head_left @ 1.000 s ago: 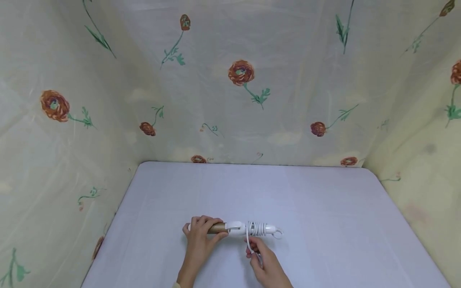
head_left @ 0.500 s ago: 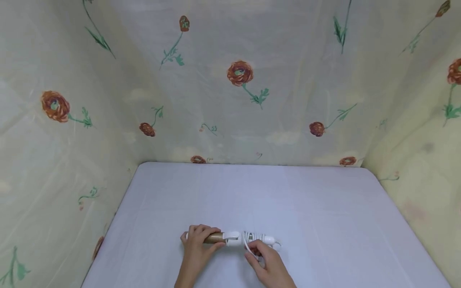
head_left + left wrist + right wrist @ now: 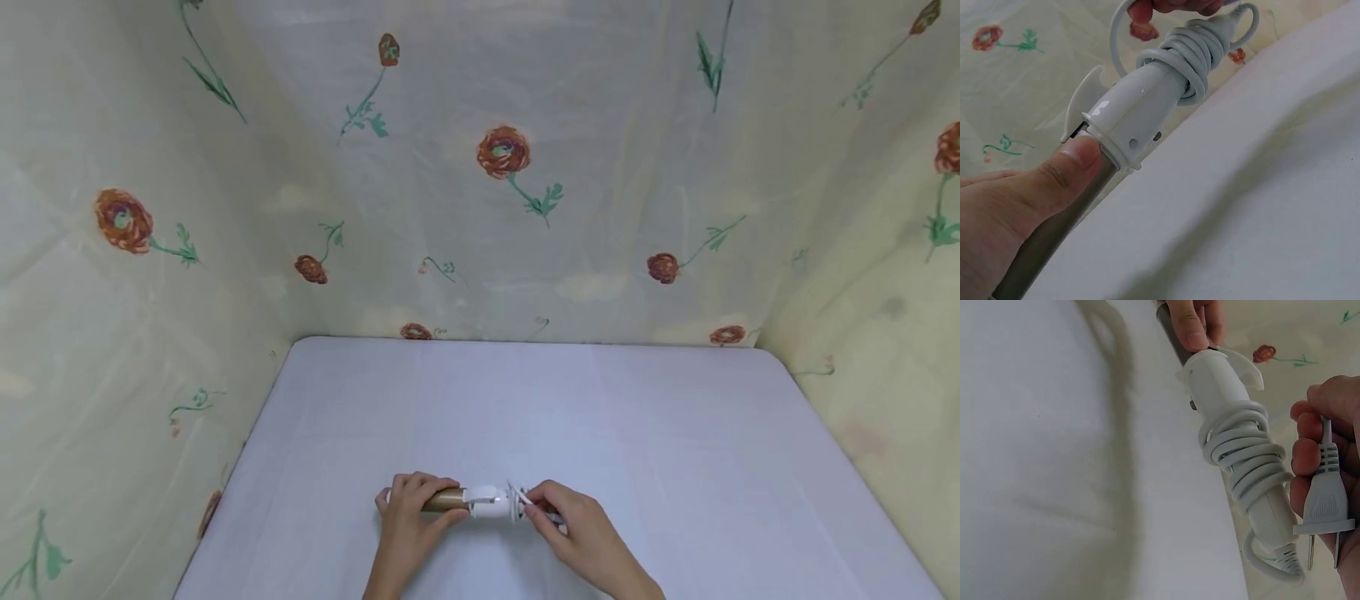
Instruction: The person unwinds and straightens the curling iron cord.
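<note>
A curling iron with a white handle and a brown metal barrel lies sideways over the near part of the table. My left hand grips the barrel, its thumb right at the handle's collar. White cord is wound in several loops round the handle. Between thumb and fingers my right hand pinches the free end of the cord close to the plug. In the right wrist view the two-pin plug hangs below those fingers, beside the handle.
A white-covered table with rounded far corners spreads under the hands. Cream curtains printed with red flowers stand behind it and along both sides.
My right hand has swung from below the handle up and to the right with the cord end, now covering the handle's right part. My left hand keeps its grip, slightly lower in view.
</note>
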Motion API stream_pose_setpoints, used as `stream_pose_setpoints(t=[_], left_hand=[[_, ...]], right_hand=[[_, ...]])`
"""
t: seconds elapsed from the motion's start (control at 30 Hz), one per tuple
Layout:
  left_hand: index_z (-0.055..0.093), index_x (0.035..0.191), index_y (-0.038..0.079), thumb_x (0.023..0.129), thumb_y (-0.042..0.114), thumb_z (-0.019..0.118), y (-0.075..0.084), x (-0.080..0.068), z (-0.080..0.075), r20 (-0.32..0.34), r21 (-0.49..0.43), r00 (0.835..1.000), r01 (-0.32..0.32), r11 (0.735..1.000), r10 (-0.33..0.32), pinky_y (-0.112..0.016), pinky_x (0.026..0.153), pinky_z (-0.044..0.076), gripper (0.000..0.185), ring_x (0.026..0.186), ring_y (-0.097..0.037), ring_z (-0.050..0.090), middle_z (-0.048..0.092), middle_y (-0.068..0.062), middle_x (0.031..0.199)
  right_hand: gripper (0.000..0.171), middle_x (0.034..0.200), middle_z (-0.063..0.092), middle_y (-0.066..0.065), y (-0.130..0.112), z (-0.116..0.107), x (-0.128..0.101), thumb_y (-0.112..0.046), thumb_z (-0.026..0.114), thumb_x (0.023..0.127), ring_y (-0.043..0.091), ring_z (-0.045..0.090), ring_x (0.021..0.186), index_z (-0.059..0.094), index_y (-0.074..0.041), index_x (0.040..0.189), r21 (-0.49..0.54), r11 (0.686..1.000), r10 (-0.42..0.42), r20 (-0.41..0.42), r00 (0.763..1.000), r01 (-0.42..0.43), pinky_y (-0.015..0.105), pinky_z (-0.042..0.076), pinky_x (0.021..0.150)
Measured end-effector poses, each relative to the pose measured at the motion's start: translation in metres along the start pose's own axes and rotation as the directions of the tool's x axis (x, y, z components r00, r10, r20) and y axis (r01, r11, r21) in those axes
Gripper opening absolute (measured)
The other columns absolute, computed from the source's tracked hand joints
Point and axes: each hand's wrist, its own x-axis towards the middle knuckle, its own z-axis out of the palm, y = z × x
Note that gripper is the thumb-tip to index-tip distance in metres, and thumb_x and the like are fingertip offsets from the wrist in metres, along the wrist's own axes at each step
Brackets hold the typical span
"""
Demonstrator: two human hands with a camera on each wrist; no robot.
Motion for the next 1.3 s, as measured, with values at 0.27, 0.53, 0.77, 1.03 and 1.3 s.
stream_pose_setpoints(t=[0.27,0.53,0.77,1.03,1.3], left_hand=[[0.070,0.097,0.033,0.061,0.047,0.078,0.001,0.001,0.000,-0.010,0.016,1.000,-0.025,1.000,0.025,-0.048,0.088,0.024,0.039,0.092,-0.007,0.045,0.063,0.015,0.093],[0.069,0.097,0.033,0.062,0.047,0.078,0.004,0.001,-0.002,0.024,-0.001,1.000,-0.005,1.000,0.005,-0.052,0.091,0.024,0.038,0.094,-0.008,0.045,0.063,0.014,0.095],[0.068,0.097,0.035,0.063,0.052,0.075,0.005,0.002,-0.003,0.045,-0.014,0.999,-0.003,1.000,0.004,-0.050,0.091,0.023,0.038,0.095,-0.007,0.044,0.063,0.016,0.095],[0.068,0.097,0.037,0.063,0.052,0.075,0.005,0.003,-0.005,0.040,-0.016,0.999,-0.015,1.000,0.015,-0.048,0.090,0.023,0.037,0.093,-0.005,0.044,0.063,0.019,0.094],[0.068,0.097,0.036,0.063,0.050,0.076,0.005,0.002,-0.009,0.055,-0.062,0.998,-0.005,0.998,0.009,-0.047,0.090,0.021,0.037,0.095,-0.006,0.044,0.064,0.021,0.093]], right_hand=[[0.003,0.084,0.065,-0.012,0.004,-0.006,0.005,-0.017,0.063,0.091,-0.006,0.057,0.072,0.064,-0.018,0.094,-0.009,0.999,-0.042,0.006,0.999,0.042,0.016,0.049,0.061],[0.007,0.088,0.066,-0.012,0.014,-0.016,0.011,-0.021,0.061,0.093,-0.004,0.059,0.077,0.065,-0.017,0.095,-0.012,0.999,-0.030,0.016,0.999,0.030,0.020,0.051,0.067],[0.007,0.089,0.068,-0.011,0.030,-0.024,0.021,-0.017,0.064,0.091,-0.004,0.058,0.078,0.067,-0.015,0.097,0.021,0.999,-0.028,0.009,1.000,0.027,0.021,0.051,0.069],[0.007,0.086,0.068,-0.010,0.040,-0.026,0.028,-0.013,0.064,0.090,-0.004,0.057,0.074,0.068,-0.011,0.095,0.050,0.998,-0.029,0.006,1.000,0.029,0.021,0.050,0.066],[0.007,0.090,0.071,0.000,0.056,-0.026,0.031,-0.015,0.063,0.091,-0.001,0.061,0.081,0.068,-0.015,0.096,0.058,0.998,0.039,0.009,0.999,-0.039,0.023,0.053,0.071]])
